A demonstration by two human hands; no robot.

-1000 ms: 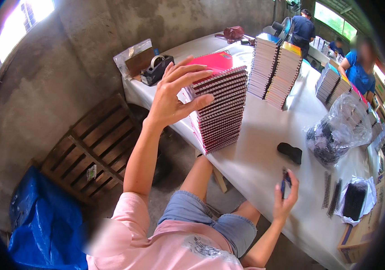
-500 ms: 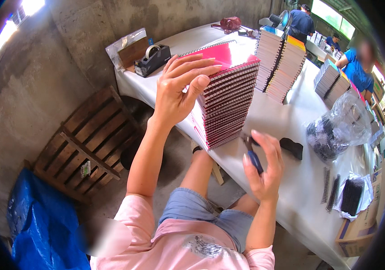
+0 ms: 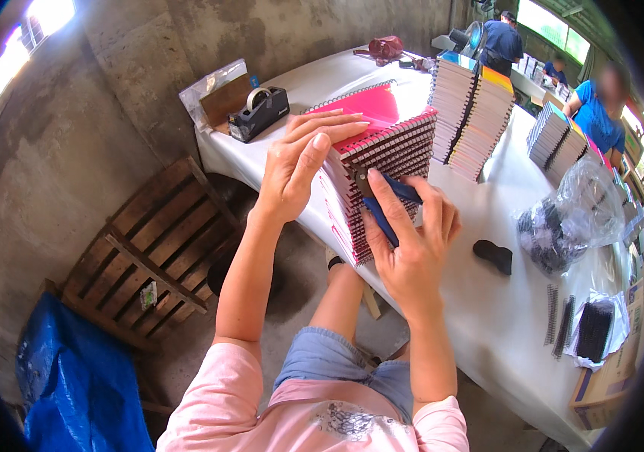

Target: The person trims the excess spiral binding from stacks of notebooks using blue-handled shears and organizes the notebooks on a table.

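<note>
A tall stack of spiral-bound notebooks (image 3: 406, 156) with pink covers stands at the near edge of the white-covered table, its black coil spines turned toward me. My left hand (image 3: 292, 169) rests on the stack's top left corner, fingers stretched flat over the pink cover. In my right hand (image 3: 414, 245) are blue-handled pliers (image 3: 382, 218), their handles spread apart. The dark head of the pliers touches the coil ends at the stack's left front corner, near the upper books. Exactly what the jaws grip is too small to tell.
A tape dispenser (image 3: 259, 113) sits at the left. Other notebook stacks (image 3: 472, 113) rise behind. Rightward are a black object (image 3: 493, 257), a plastic bag of black coils (image 3: 551, 226), loose coils (image 3: 563, 324) and a cardboard box (image 3: 612, 377). A person in blue (image 3: 600, 117) works at far right.
My right hand has moved up and left, bringing the pliers from beside the stack's lower right to its upper left coil ends. The left hand stays on top, slightly lower in view.
</note>
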